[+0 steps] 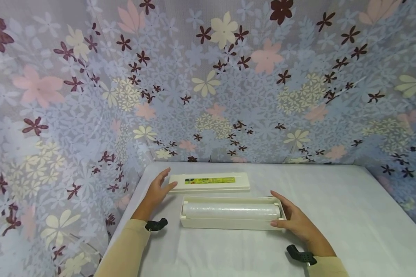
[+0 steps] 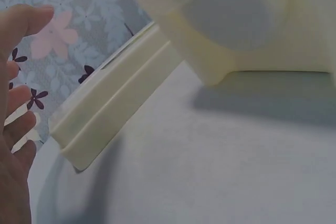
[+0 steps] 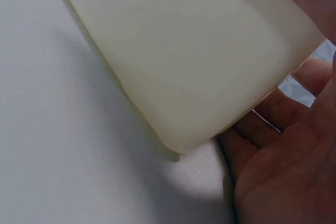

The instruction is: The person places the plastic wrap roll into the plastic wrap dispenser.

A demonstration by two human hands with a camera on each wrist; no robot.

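Note:
A long cream plastic box (image 1: 228, 224) lies on the white-covered table with a roll of cling film (image 1: 228, 211) inside it. My right hand (image 1: 296, 221) grips the box's right end, thumb at the front wall and fingers behind; in the right wrist view the fingers curl past the box's edge (image 3: 178, 66). Behind the box rests its cream lid (image 1: 240, 182), bearing a green and yellow label. At the lid's left end is my left hand (image 1: 156, 190), fingers loosely extended. The left wrist view shows that hand (image 2: 13, 129) apart from the lid (image 2: 110, 98).
A white cloth (image 1: 350, 215) covers the table. Floral curtains (image 1: 222, 96) hang along its back edge and at both sides. Each wrist wears a black camera mount, such as the left one (image 1: 156, 224).

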